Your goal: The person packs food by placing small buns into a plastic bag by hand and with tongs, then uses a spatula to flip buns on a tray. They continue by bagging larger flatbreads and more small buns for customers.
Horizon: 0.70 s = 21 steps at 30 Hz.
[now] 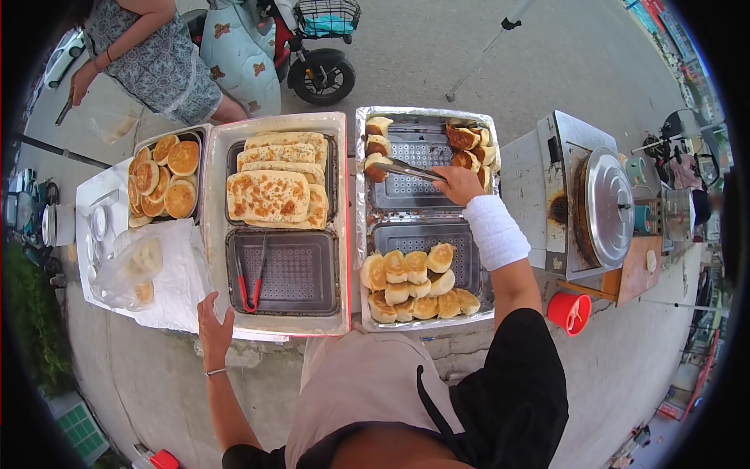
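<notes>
My right hand (459, 186) is closed on metal tongs (410, 169), whose tips are at a browned dumpling (376, 168) on the left side of the upper right tray (410, 141). More browned dumplings (465, 138) lie at that tray's right side. Below, pale buns (418, 270) stand in rows in another tray (461, 234). My left hand (214, 324) is spread and holds nothing, beside the left box (341, 301). That box holds flat breads (269, 195) and red-handled tongs (251, 291) in a dark tray.
Round cakes (182, 159) fill a tray at the left, above a plastic bag (137, 266). A lidded pan (609, 207) is at the right, with a red bucket (569, 313) below it. A person (156, 62) stands by a scooter (320, 74).
</notes>
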Tool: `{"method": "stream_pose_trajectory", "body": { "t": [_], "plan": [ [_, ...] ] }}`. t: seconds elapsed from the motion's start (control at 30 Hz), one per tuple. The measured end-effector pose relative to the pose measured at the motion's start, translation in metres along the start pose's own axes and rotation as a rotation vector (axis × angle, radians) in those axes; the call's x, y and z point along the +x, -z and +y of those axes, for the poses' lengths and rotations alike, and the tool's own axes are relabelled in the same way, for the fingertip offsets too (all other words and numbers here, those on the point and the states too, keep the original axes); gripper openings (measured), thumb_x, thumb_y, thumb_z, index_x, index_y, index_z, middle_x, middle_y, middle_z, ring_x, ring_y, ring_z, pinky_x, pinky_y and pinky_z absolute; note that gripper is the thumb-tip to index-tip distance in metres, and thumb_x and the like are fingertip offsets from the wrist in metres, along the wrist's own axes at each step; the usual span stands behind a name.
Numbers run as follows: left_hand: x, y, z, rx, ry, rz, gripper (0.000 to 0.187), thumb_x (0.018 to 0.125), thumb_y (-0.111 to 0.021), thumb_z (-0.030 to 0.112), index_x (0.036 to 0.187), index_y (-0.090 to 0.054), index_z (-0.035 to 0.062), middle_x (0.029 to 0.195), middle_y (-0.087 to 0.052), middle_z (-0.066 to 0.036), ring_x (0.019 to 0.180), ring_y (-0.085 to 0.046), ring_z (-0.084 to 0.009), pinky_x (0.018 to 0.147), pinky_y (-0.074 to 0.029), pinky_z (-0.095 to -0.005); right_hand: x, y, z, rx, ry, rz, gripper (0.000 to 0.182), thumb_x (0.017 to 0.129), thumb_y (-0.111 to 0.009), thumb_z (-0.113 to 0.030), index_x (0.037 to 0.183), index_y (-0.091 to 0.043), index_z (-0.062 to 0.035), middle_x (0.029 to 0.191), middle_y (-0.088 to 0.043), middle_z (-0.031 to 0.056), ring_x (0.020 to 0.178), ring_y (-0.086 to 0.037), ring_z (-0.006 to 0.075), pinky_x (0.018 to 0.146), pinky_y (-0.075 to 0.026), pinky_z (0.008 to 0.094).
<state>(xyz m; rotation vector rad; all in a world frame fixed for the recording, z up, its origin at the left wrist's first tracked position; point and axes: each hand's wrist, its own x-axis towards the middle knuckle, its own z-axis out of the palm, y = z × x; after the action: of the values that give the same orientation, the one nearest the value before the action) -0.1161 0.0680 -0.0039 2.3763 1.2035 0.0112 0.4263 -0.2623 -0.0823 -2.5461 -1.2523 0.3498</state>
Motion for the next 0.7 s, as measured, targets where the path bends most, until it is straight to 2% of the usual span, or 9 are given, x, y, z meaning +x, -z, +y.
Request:
{"method": "stream_pose_trajectory", "body": {
  "t": [0.13, 0.3, 0.37, 0.4, 0.5, 0.53, 0.7],
  "plan": [
    [-0.006, -0.003, -0.014, 0.023, -0.045, 0.062, 0.049, 0.083, -0.068, 0.01, 0.128, -0.052, 0.0037, 0.119, -0.056, -0.016, 0.108, -0.055, -0.0311, 0.096, -0.044, -0.0408, 0.006, -0.005, -0.001, -0.03, -0.005, -0.019, 0.037, 0.091, -0.063, -0.028, 0.124, -0.063, -0.0139, 0.103, -0.07, 0.0152, 0.095, -0.067, 0.0335, 0.081, -0.053, 0.0436],
    [-0.009, -0.008, -0.016, 0.01, -0.041, 0.047, 0.048, 0.083, -0.068, 0.011, 0.129, -0.052, 0.0043, 0.119, -0.056, -0.016, 0.109, -0.055, -0.0306, 0.096, -0.044, -0.0407, -0.02, -0.002, -0.01, 0.019, -0.028, 0.035, 0.039, 0.09, -0.064, -0.029, 0.124, -0.059, -0.0109, 0.104, -0.069, 0.0167, 0.095, -0.066, 0.0341, 0.079, -0.053, 0.0445],
    [-0.006, -0.007, -0.01, -0.008, -0.023, 0.024, 0.049, 0.083, -0.068, 0.011, 0.129, -0.051, 0.0041, 0.12, -0.055, -0.017, 0.11, -0.054, -0.0319, 0.097, -0.044, -0.0412, -0.036, 0.003, -0.013, 0.096, -0.068, 0.078, 0.041, 0.089, -0.065, -0.03, 0.124, -0.058, -0.0093, 0.105, -0.068, 0.0172, 0.095, -0.066, 0.0346, 0.078, -0.052, 0.0452],
    [-0.005, -0.005, -0.006, -0.019, -0.006, 0.012, 0.05, 0.083, -0.068, 0.01, 0.129, -0.051, 0.0038, 0.12, -0.055, -0.017, 0.112, -0.054, -0.0333, 0.098, -0.044, -0.0417, -0.047, 0.001, -0.01, 0.081, -0.013, 0.217, 0.043, 0.089, -0.065, -0.031, 0.125, -0.057, -0.0081, 0.106, -0.067, 0.0179, 0.094, -0.065, 0.0361, 0.079, -0.052, 0.046],
    [-0.003, -0.005, -0.003, -0.032, 0.011, -0.004, 0.05, 0.083, -0.068, 0.01, 0.129, -0.051, 0.0038, 0.12, -0.055, -0.017, 0.111, -0.054, -0.0338, 0.098, -0.043, -0.0428, -0.081, 0.009, 0.002, 0.113, -0.3, 0.223, 0.044, 0.09, -0.063, -0.031, 0.126, -0.056, -0.0067, 0.106, -0.067, 0.0192, 0.095, -0.065, 0.0379, 0.079, -0.051, 0.0469],
    [-0.002, -0.006, -0.005, -0.03, 0.011, -0.008, 0.05, 0.083, -0.068, 0.01, 0.13, -0.051, 0.0039, 0.12, -0.055, -0.017, 0.111, -0.054, -0.0337, 0.098, -0.043, -0.043, -0.09, 0.016, 0.002, 0.119, -0.422, 0.243, 0.037, 0.091, -0.061, -0.031, 0.118, -0.059, -0.0057, 0.102, -0.067, 0.0209, 0.093, -0.064, 0.0408, 0.078, -0.05, 0.0488],
    [0.003, -0.009, 0.0, -0.018, 0.003, -0.017, 0.049, 0.084, -0.067, 0.01, 0.13, -0.05, 0.0051, 0.119, -0.055, -0.017, 0.11, -0.055, -0.031, 0.097, -0.044, -0.0418, -0.105, 0.041, 0.042, 0.017, -0.58, 0.273, 0.028, 0.09, -0.06, -0.03, 0.098, -0.06, -0.004, 0.088, -0.067, 0.023, 0.086, -0.063, 0.0451, 0.074, -0.048, 0.0546]
  ]
}}
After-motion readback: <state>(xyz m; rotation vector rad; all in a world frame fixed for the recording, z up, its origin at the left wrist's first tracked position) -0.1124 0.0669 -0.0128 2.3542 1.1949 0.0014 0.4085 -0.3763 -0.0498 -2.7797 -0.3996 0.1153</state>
